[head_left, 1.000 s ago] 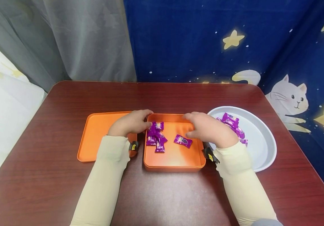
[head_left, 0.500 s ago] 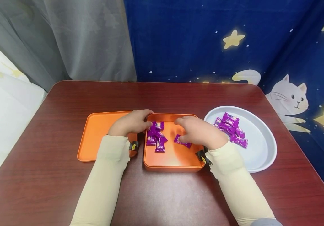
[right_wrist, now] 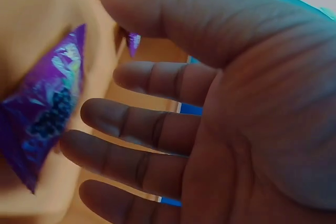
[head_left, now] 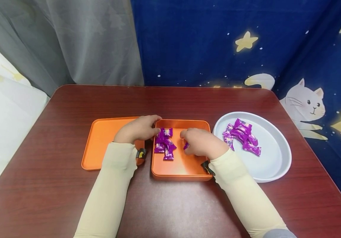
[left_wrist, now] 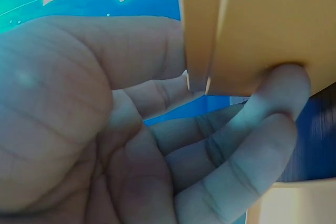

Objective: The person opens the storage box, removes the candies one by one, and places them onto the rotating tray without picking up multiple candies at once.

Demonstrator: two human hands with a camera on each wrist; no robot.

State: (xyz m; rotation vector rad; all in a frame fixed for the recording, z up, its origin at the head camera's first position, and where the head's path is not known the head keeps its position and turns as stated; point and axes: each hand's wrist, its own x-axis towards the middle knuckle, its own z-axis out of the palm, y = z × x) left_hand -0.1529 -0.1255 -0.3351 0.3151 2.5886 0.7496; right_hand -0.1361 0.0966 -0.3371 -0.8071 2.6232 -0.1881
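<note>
An orange plastic box (head_left: 182, 167) sits in the middle of the table, with several purple candies (head_left: 164, 144) bunched along its left side. My left hand (head_left: 137, 129) holds the box's left wall, the thumb over the rim and fingertips against the outer side (left_wrist: 273, 30). Inside the box, my right hand (head_left: 201, 142) reaches over a single wrapped candy (head_left: 186, 145), mostly covered in the head view. From the right wrist, a purple candy (right_wrist: 50, 111) with a dark grape picture shows beside my spread fingertips. Another candy (right_wrist: 134, 43) is partly behind the thumb.
An orange lid (head_left: 99, 142) lies left of the box, partly under my left hand. To the right stands a white oval tray (head_left: 274, 165) with several purple candies (head_left: 242, 134) at its left. Behind the table hang grey and blue curtains.
My right hand has moved left and down from the box's right rim to the single candy, now mostly covering it. More of the white tray shows. The left hand stays put.
</note>
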